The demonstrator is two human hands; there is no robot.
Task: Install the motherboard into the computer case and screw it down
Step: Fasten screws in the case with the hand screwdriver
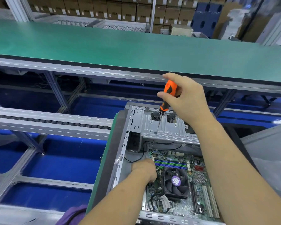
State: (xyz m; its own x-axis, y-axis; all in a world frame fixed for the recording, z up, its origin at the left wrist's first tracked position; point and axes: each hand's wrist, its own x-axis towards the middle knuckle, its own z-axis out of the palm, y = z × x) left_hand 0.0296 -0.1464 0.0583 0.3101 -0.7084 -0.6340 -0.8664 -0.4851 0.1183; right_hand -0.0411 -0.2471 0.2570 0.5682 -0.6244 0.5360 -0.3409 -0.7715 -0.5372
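An open grey computer case [120,143] lies on its side on a green mat. Inside it sits the green motherboard [199,189] with a black CPU fan [175,181] and blue memory slots. My right hand [185,96] grips the orange and black screwdriver [167,93] by its handle, held up above the case. Its thin shaft slants down and its tip hangs over the silver drive bracket [165,129]. My left hand [144,169] is down in the case at the board's upper left corner, fingers curled; whether they hold anything is hidden.
A long green bench [120,44] runs across behind the case, with stacked cardboard boxes [120,10] beyond. A roller conveyor rail [47,122] and aluminium frame over blue floor lie to the left. Grey sheeting [269,153] is at the right. Purple cloth [71,215] shows at the bottom.
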